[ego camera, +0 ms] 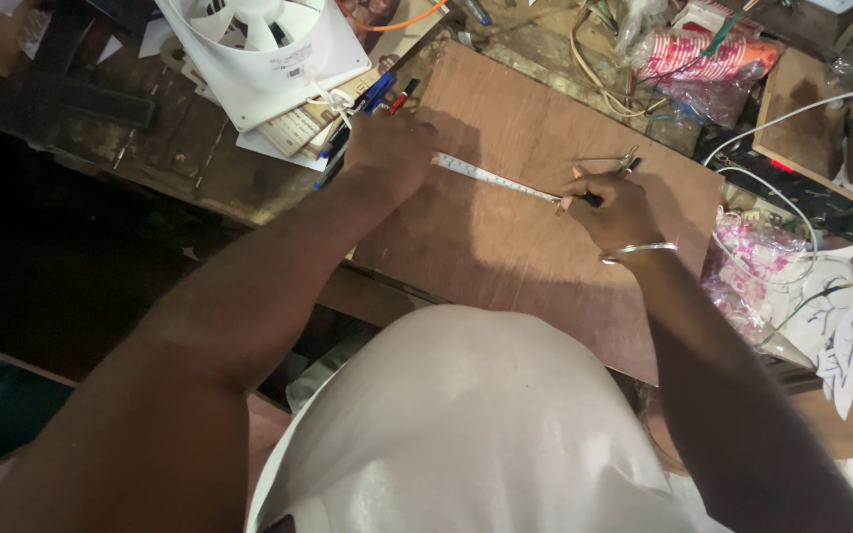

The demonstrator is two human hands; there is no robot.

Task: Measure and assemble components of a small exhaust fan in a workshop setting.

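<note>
A brown plywood board (pixel 505 247) lies on the cluttered workbench. A pale measuring tape (pixel 491 177) is stretched flat across it. My left hand (pixel 387 148) presses the tape's end down at the board's left edge. My right hand (pixel 619 207), with a metal bangle on the wrist, pins the tape's other end to the board and grips a dark pencil (pixel 616 181) whose tip rests on the wood. Thin pencil lines run on the board just above that hand.
A white square fan housing (pixel 264 54) sits on papers at the back left, with pens (pixel 377 94) beside it. Coloured plastic bags (pixel 708 59), wires and a white cable (pixel 792 114) crowd the back right. White paper cut-outs (pixel 846 331) lie at the right.
</note>
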